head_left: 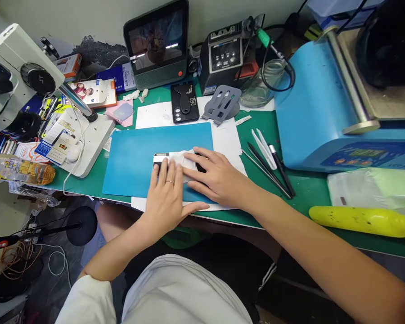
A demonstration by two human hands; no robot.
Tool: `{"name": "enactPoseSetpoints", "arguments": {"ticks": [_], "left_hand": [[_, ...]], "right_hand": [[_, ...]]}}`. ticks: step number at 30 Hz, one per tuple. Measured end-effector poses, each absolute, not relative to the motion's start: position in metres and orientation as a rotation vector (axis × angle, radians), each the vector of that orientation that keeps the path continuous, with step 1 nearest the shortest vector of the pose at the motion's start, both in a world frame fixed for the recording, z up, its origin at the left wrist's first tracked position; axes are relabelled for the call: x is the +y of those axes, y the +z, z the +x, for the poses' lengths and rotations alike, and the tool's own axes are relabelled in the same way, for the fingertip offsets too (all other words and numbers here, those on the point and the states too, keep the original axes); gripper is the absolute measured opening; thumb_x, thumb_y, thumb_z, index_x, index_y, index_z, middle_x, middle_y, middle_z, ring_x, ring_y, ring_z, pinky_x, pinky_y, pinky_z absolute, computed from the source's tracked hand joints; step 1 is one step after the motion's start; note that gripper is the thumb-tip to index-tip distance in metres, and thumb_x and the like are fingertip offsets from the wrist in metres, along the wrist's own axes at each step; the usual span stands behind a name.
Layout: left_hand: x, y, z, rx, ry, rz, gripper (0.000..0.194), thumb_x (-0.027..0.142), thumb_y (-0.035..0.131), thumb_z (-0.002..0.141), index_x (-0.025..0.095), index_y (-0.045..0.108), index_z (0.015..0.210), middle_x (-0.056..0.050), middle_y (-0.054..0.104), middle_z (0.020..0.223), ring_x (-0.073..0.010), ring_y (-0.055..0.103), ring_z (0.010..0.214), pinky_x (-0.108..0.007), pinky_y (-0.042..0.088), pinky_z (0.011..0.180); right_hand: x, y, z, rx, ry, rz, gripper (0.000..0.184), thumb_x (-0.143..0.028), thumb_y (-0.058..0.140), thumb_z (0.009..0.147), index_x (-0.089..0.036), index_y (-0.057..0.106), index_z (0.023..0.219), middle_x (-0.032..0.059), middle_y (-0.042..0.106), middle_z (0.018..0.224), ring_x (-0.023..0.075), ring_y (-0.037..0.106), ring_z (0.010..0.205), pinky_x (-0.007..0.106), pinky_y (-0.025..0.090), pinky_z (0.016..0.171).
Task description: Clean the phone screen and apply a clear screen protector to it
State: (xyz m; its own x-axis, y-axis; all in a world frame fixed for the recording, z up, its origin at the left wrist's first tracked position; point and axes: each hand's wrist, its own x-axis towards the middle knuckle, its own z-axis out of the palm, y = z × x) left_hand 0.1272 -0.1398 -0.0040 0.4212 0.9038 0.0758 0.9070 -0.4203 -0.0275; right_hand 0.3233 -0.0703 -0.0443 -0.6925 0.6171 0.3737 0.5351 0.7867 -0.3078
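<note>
A phone (pixel 156 158) lies on the blue mat, largely hidden under my hands, with a white edge and dark parts showing. A crumpled white tissue or cloth (pixel 180 157) covers its middle. My left hand (pixel 165 191) rests on the phone's left part and the tissue's edge, fingers stretched flat and thumb pointing right. From the right, my right hand (pixel 218 175) presses on the tissue with its fingers outstretched and spread. Whether either palm touches the phone is hidden.
Beyond the blue mat (pixel 135 148) lie a black phone case (pixel 185 103) and a grey folding stand (pixel 222 101). Tweezers (pixel 265 148) and a black pen (pixel 281 171) are to the right, near a blue machine (pixel 303 108). A microscope stand (pixel 87 148) occupies the left.
</note>
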Motion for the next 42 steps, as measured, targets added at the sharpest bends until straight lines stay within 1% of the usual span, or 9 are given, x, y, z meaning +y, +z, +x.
{"name": "enactPoseSetpoints", "arguments": {"ticks": [4, 8, 11, 14, 18, 23, 27, 35, 42], "left_hand": [[-0.140, 0.007, 0.107, -1.733, -0.012, -2.502, 0.091, 0.078, 0.042, 0.099, 0.004, 0.051, 0.151, -0.028, 0.044, 0.163, -0.0465, 0.028, 0.159, -0.072, 0.023, 0.127], [-0.141, 0.016, 0.103, -1.757, -0.048, -2.477, 0.091, 0.078, 0.037, 0.100, 0.004, 0.048, 0.153, -0.028, 0.035, 0.167, -0.0471, 0.024, 0.160, -0.073, 0.022, 0.127], [-0.145, 0.026, 0.120, -1.637, -0.151, -2.611, 0.093, 0.077, 0.037, 0.101, 0.006, 0.037, 0.160, -0.027, 0.030, 0.170, -0.0416, 0.018, 0.163, -0.067, 0.023, 0.130], [-0.144, 0.028, 0.147, -1.467, -0.170, -2.839, 0.097, 0.080, 0.036, 0.099, 0.006, 0.035, 0.162, -0.025, 0.031, 0.170, -0.0339, 0.017, 0.164, -0.052, 0.027, 0.133], [-0.131, 0.010, 0.163, -1.601, -0.099, -2.828, 0.112, 0.087, 0.037, 0.094, -0.003, 0.032, 0.161, -0.030, 0.026, 0.170, -0.0393, 0.014, 0.164, -0.051, 0.027, 0.132], [-0.122, -0.007, 0.141, -1.770, -0.088, -2.730, 0.111, 0.083, 0.032, 0.098, -0.008, 0.025, 0.161, -0.034, 0.025, 0.169, -0.0410, 0.020, 0.162, -0.055, 0.029, 0.131], [-0.117, -0.007, 0.130, -1.706, -0.033, -2.735, 0.107, 0.083, 0.030, 0.098, -0.003, 0.030, 0.161, -0.032, 0.026, 0.170, -0.0416, 0.020, 0.162, -0.058, 0.030, 0.129], [-0.099, -0.013, 0.166, -1.450, -0.016, -2.855, 0.114, 0.088, 0.032, 0.094, -0.005, 0.033, 0.161, -0.027, 0.025, 0.171, -0.0389, 0.022, 0.162, -0.051, 0.021, 0.134], [-0.081, 0.003, 0.170, -1.704, 0.145, -2.754, 0.087, 0.067, 0.031, 0.108, -0.001, 0.035, 0.161, -0.024, 0.029, 0.171, -0.0354, 0.025, 0.162, -0.048, 0.025, 0.133]], "right_hand": [[-0.070, -0.043, 0.323, -2.535, 0.234, -0.865, 0.043, -0.041, 0.053, 0.105, -0.025, 0.066, 0.143, 0.0189, 0.052, 0.160, 0.0437, 0.039, 0.151, 0.065, 0.042, 0.114], [-0.071, -0.042, 0.322, -2.527, 0.259, -0.876, 0.044, -0.042, 0.057, 0.103, -0.026, 0.066, 0.143, 0.0193, 0.052, 0.160, 0.0448, 0.038, 0.153, 0.067, 0.040, 0.115], [-0.073, -0.045, 0.320, -2.524, 0.279, -0.853, 0.049, -0.042, 0.062, 0.100, -0.025, 0.064, 0.145, 0.0195, 0.052, 0.160, 0.0457, 0.036, 0.153, 0.068, 0.037, 0.117], [-0.075, -0.051, 0.318, -2.533, 0.250, -0.853, 0.051, -0.040, 0.063, 0.099, -0.026, 0.061, 0.148, 0.0169, 0.052, 0.161, 0.0450, 0.034, 0.154, 0.068, 0.035, 0.118], [-0.076, -0.053, 0.318, -2.549, 0.188, -0.856, 0.050, -0.036, 0.059, 0.100, -0.025, 0.060, 0.149, 0.0166, 0.055, 0.158, 0.0425, 0.032, 0.155, 0.066, 0.035, 0.118], [-0.072, -0.040, 0.323, -2.460, 0.221, -0.869, 0.037, -0.029, 0.051, 0.102, -0.026, 0.073, 0.132, 0.0132, 0.062, 0.150, 0.0393, 0.041, 0.151, 0.064, 0.039, 0.117], [-0.061, -0.032, 0.335, -2.125, 0.295, -1.093, 0.044, -0.018, 0.047, 0.098, -0.031, 0.073, 0.130, 0.0095, 0.070, 0.138, 0.0393, 0.052, 0.139, 0.067, 0.043, 0.112], [-0.048, -0.037, 0.345, -1.857, 0.305, -1.262, 0.048, -0.016, 0.035, 0.100, -0.028, 0.073, 0.127, 0.0137, 0.071, 0.124, 0.0369, 0.060, 0.125, 0.065, 0.044, 0.110], [-0.047, -0.045, 0.341, -1.824, 0.241, -1.189, 0.040, -0.012, 0.045, 0.097, -0.027, 0.075, 0.119, 0.0115, 0.073, 0.119, 0.0336, 0.063, 0.120, 0.060, 0.048, 0.108]]}}
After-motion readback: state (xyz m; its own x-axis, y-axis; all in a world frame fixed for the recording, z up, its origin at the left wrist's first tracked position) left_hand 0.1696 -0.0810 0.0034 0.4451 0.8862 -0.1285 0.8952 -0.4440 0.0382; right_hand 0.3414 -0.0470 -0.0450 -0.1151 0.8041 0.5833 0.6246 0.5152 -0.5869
